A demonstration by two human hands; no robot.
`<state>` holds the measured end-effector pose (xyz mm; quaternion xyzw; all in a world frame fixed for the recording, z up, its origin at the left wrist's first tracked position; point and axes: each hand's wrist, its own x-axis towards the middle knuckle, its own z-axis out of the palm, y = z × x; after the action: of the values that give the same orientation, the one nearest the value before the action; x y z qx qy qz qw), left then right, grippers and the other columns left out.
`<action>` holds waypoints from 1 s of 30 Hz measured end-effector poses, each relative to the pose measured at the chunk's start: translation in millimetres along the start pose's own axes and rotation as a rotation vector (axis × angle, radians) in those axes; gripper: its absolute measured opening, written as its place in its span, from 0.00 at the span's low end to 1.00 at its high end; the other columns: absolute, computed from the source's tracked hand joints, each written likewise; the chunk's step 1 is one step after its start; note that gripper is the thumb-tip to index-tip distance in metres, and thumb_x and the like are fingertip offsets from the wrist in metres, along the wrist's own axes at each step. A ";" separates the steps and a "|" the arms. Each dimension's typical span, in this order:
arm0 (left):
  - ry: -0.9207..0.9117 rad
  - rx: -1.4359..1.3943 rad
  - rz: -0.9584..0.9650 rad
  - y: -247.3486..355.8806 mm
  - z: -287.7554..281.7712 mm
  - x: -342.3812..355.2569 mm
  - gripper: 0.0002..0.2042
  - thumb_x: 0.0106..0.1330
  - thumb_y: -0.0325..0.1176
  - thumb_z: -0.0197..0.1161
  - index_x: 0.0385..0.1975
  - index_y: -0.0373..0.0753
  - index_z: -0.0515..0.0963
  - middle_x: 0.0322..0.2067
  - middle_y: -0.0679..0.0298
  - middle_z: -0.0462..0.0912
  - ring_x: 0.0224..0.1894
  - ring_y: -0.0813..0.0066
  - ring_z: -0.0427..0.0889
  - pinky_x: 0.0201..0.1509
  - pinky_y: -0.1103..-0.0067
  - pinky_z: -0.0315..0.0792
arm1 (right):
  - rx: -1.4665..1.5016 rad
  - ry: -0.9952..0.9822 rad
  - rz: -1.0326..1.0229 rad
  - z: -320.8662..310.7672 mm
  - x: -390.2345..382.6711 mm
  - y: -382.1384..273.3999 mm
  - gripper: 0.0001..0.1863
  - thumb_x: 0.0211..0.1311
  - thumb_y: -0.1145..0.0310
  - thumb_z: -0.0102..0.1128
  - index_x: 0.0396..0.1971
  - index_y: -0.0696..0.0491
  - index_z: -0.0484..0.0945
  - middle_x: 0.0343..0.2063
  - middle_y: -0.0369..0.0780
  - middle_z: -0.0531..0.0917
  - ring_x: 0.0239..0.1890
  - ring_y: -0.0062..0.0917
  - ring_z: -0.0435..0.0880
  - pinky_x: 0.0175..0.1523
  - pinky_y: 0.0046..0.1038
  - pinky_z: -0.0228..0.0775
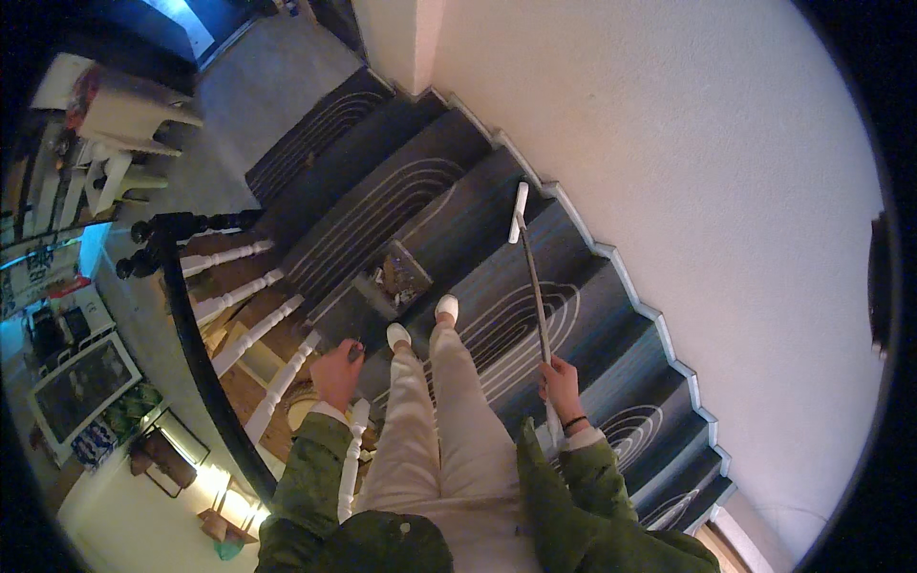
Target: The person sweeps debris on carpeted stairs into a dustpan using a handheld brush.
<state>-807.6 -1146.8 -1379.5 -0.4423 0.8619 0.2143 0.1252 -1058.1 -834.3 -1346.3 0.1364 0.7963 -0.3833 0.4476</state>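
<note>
My left hand (pixel 336 374) is closed around the dark end of a handle, in line with a grey dustpan (pixel 365 290). Brownish bits of debris (pixel 394 279) lie in the pan, which rests on a stair just ahead of my feet. On the right, my right hand (pixel 561 385) grips the long thin stick of a broom (pixel 537 296). Its narrow white head (pixel 519 212) lies farther ahead on a dark stair, close to the wall. The lower part of the stick runs back past my wrist.
Carpeted stairs (pixel 382 205) with pale curved lines descend ahead and bend left. A dark handrail (pixel 196 329) on white balusters (pixel 250 334) borders them at left. A pale wall (pixel 688 172) with a stepped skirting closes the right. Stools (pixel 134 110) stand on the floor below.
</note>
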 end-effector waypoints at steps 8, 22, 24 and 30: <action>0.117 -0.045 0.036 -5.1 2.3 -6.9 0.07 0.50 0.41 0.63 0.26 0.49 0.77 0.21 0.58 0.79 0.22 0.60 0.78 0.24 0.67 0.70 | -0.844 0.347 -0.301 -0.5 -40.0 55.8 0.16 0.54 0.66 0.53 0.40 0.60 0.71 0.21 0.48 0.77 0.23 0.38 0.78 0.28 0.38 0.67; 0.058 -0.093 0.002 -23.9 0.5 -24.3 0.09 0.51 0.41 0.63 0.31 0.50 0.75 0.23 0.62 0.80 0.25 0.62 0.80 0.25 0.70 0.70 | -0.418 -0.022 -0.263 34.0 -25.8 -25.4 0.16 0.54 0.67 0.57 0.40 0.60 0.73 0.16 0.41 0.75 0.16 0.28 0.75 0.21 0.30 0.65; 0.055 -0.088 0.034 -26.7 2.9 -25.2 0.09 0.51 0.41 0.63 0.30 0.50 0.76 0.22 0.62 0.79 0.25 0.62 0.79 0.25 0.69 0.69 | -0.923 0.205 -0.650 20.2 30.3 -12.6 0.13 0.53 0.69 0.54 0.36 0.61 0.72 0.23 0.50 0.77 0.26 0.42 0.78 0.30 0.40 0.69; 0.114 -0.144 0.026 -57.0 6.8 -35.8 0.07 0.53 0.41 0.62 0.29 0.51 0.76 0.21 0.63 0.79 0.24 0.61 0.78 0.25 0.69 0.69 | -0.618 0.288 -0.468 20.3 23.1 18.6 0.08 0.56 0.70 0.50 0.26 0.60 0.70 0.12 0.41 0.73 0.12 0.30 0.74 0.16 0.32 0.64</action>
<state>-740.2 -1147.6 -1385.6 -0.4504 0.8555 0.2520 0.0412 -1048.4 -839.6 -1380.5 -0.1369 0.9379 -0.1947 0.2522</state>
